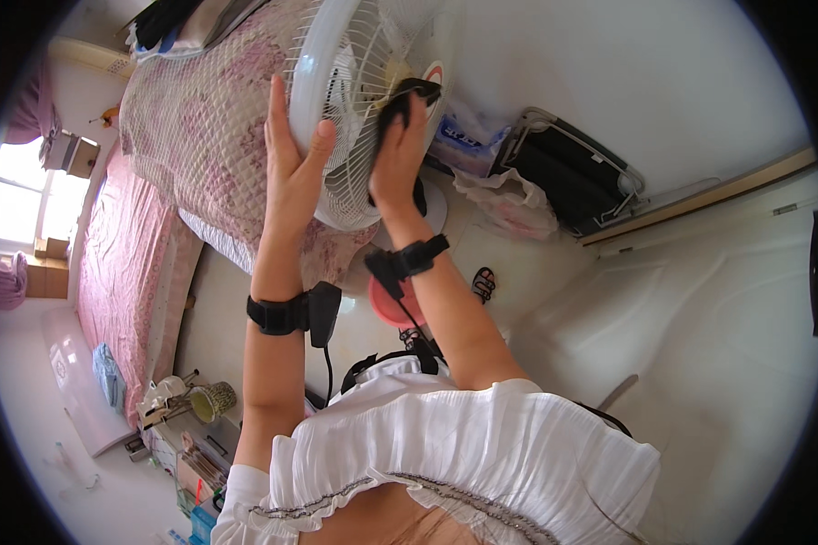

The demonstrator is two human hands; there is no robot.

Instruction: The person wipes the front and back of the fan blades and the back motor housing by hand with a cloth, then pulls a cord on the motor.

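An electric fan with a white wire grille (365, 153) stands upright in front of me, its rim turned sideways to the view. My left hand (293, 160) lies against the pale outer rim of the fan, thumb and fingers spread; how firmly it presses cannot be told. On the other side, my right hand (401, 153) is raised with its palm towards the rear of the grille, holding or pressing a black cloth-like thing (399, 105) that is partly blurred. Part of the fan's round white base (435, 204) shows behind my right wrist.
A bed with a quilted floral cover (198, 129) is beyond the fan. A plastic bag (508, 204), a blue-and-white package (470, 139) and a folded black chair or cot (566, 170) lie by the wall. A pink basin (392, 303) sits on the floor, and a white door (709, 293) is at the right.
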